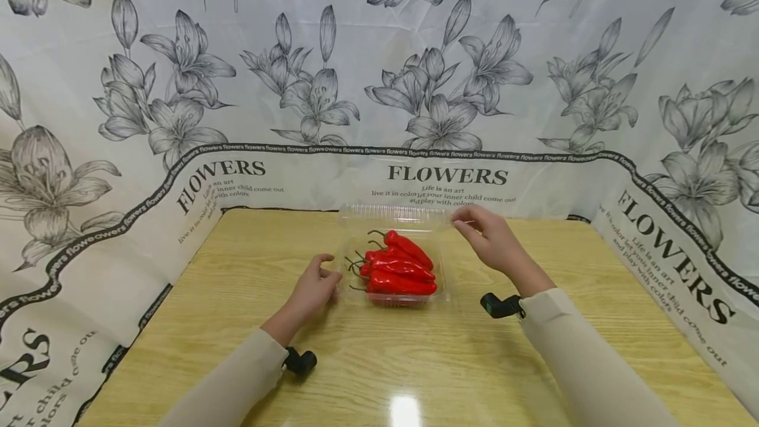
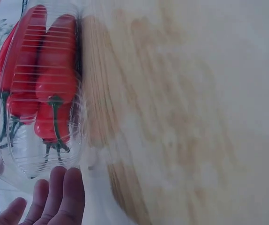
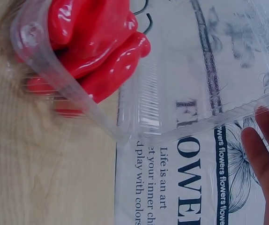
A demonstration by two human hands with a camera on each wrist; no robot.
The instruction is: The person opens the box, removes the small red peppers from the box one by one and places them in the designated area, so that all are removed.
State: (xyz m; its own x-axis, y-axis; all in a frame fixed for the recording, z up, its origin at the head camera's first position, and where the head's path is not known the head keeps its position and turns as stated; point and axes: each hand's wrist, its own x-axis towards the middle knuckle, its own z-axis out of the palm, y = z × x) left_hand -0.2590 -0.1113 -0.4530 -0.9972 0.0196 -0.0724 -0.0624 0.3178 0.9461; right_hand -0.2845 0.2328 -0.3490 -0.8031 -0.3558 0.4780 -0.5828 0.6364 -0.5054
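A clear plastic clamshell box holds several red peppers with green stems. Its ribbed lid stands raised along the far side. My right hand pinches the lid's right corner between thumb and index finger. In the right wrist view, the other fingers lie along the lid's edge, and the thumb is out of frame. To the left of the box, my left hand rests against its side. The left wrist view shows fairly straight fingertips at the box's end.
The box sits on a light wood-grain table. A white flower-printed cloth rises behind the table and at both sides. A small black wrist camera is worn at the right cuff, and another camera at the left.
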